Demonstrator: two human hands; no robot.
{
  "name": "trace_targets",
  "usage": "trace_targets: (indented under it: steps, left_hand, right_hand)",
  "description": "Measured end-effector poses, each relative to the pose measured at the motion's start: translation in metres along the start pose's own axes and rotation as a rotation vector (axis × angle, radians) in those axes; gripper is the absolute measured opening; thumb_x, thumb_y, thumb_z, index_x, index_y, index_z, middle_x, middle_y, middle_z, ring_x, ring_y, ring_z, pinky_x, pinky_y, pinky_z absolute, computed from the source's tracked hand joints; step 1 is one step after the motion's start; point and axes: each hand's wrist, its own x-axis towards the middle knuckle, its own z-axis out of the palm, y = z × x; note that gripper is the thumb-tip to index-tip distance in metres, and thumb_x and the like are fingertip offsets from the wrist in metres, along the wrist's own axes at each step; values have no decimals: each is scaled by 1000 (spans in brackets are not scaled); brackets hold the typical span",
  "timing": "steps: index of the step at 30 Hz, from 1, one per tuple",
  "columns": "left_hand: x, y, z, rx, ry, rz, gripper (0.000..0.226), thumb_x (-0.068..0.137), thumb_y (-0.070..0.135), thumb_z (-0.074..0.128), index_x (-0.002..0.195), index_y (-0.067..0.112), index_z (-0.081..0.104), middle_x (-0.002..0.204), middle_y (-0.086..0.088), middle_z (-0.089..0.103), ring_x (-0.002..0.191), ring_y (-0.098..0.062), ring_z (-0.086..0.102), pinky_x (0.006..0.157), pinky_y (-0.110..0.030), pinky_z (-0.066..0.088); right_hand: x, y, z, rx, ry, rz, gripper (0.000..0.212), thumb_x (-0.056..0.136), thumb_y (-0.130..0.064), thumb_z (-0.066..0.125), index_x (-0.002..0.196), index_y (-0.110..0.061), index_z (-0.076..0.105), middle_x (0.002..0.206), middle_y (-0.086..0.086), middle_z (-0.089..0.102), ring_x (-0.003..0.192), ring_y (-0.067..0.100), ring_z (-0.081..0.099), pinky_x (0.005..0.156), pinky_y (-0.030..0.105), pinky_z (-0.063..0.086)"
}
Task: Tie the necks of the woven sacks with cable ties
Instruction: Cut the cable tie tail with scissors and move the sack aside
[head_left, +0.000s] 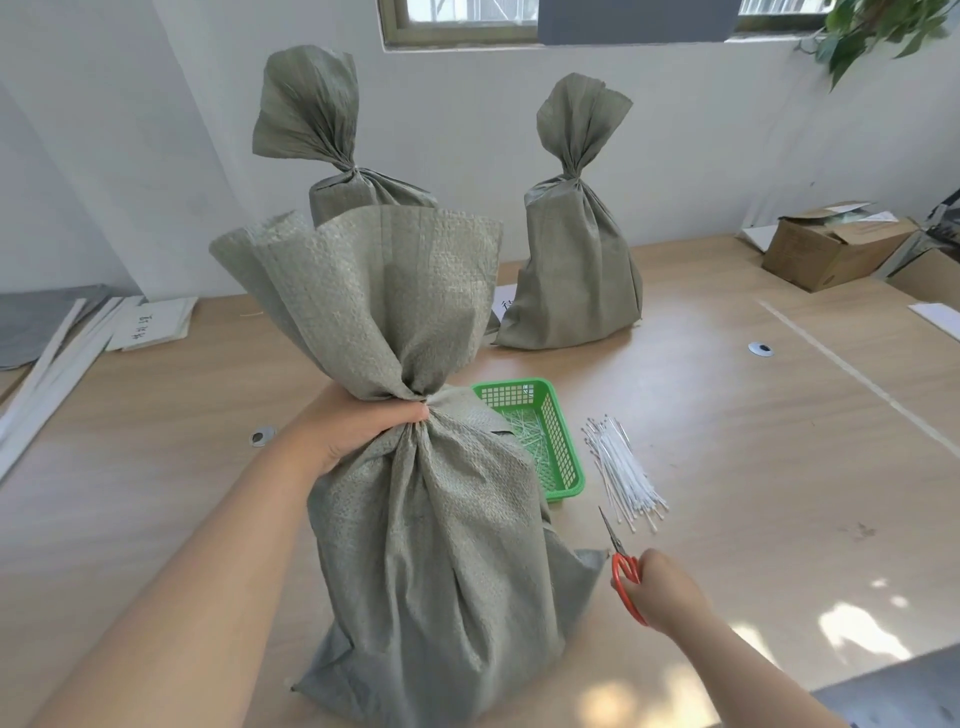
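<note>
A pale wooden surface (753, 441) carries everything. At the back stand two grey-green woven sacks, both upright with their necks cinched and tops fanned out: the back left sack (332, 156) and the back right sack (576, 260). Whatever binds their necks is too small to make out. A cardboard box (831, 249) with open flaps sits at the far right, and papers (150, 322) and white strips (52, 364) lie at the left edge. Leaves (872, 31) hang in at the top right.

The near sack (431, 545) stands upright in front, hiding the lower part of the back left sack and one corner of a green basket (556, 447) just beside it. The basket holds small white bits. A bundle of white cable ties (623, 473) lies on the surface just right of the basket.

The left hand (358, 426) wraps around the near sack's gathered neck from the left, fingers curled tight, and the mouth flares above it. Whether a tie is on this neck cannot be told. The right hand (665, 592), low and right of that sack's base, grips the red handles of scissors (623, 561), whose closed blades point toward the ties.
</note>
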Motion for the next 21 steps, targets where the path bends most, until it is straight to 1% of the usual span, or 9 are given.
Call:
trace_targets:
  steps: [5,7,9,11,13,14,16,19,21]
  left_hand:
    - [-5,1,5,-44,-29,16,64,44,40,87,103,19,76,104,4,79,105,-14,72,100,-41,54]
    - [-6,0,8,-45,-37,18,63,44,40,87,103,20,76,104,5,79,105,-12,72,98,-39,54]
    - [-5,-1,13,-56,-42,17,58,46,36,88,100,21,76,103,6,79,102,-10,73,97,-37,54]
    - [-5,-2,17,-71,-53,11,48,54,25,88,100,18,76,103,3,79,101,-11,74,97,-38,55]
    - [-4,-3,19,-84,-60,2,51,55,23,87,104,15,76,106,0,79,104,-14,73,99,-40,55]
    - [-4,-4,20,-91,-59,1,58,52,27,88,107,14,76,108,-1,79,106,-15,73,99,-41,54]
    - [-2,-7,21,-99,-51,-6,65,48,34,87,108,13,76,110,-3,78,109,-18,72,99,-41,53]
    - [-2,-8,22,-103,-47,16,57,48,35,86,101,18,77,106,1,79,104,-13,73,94,-36,54]
    - [-2,-8,23,-109,-53,19,48,53,26,87,99,19,77,103,3,80,102,-11,73,93,-34,54]
  right_hand:
    - [3,14,18,-37,-75,71,27,86,-19,56,73,-20,33,72,-5,43,79,24,50,61,28,35]
    - [7,17,23,-72,-100,86,28,85,-16,56,73,-21,31,72,-6,42,80,23,50,60,28,34]
    - [11,19,28,-101,-118,73,32,84,-16,57,71,-22,29,72,-6,41,81,23,50,53,26,31]
    - [14,19,31,-126,-137,57,32,83,-18,60,72,-21,31,72,-6,40,81,22,49,49,24,29]
    - [16,18,34,-128,-129,59,24,82,-19,63,80,-18,39,74,-5,44,80,22,49,56,26,35]
    - [18,18,36,-125,-125,63,21,82,-19,64,85,-17,43,78,-3,47,80,22,49,61,27,37]
    - [22,19,40,-128,-123,71,22,81,-19,65,89,-17,45,85,0,51,81,24,53,65,26,38]
    - [28,19,45,-144,-121,69,20,81,-20,63,88,-17,45,92,4,59,99,25,64,66,26,39]
    - [32,19,49,-160,-106,56,18,82,-25,62,86,-19,46,99,4,67,102,25,66,66,26,38]
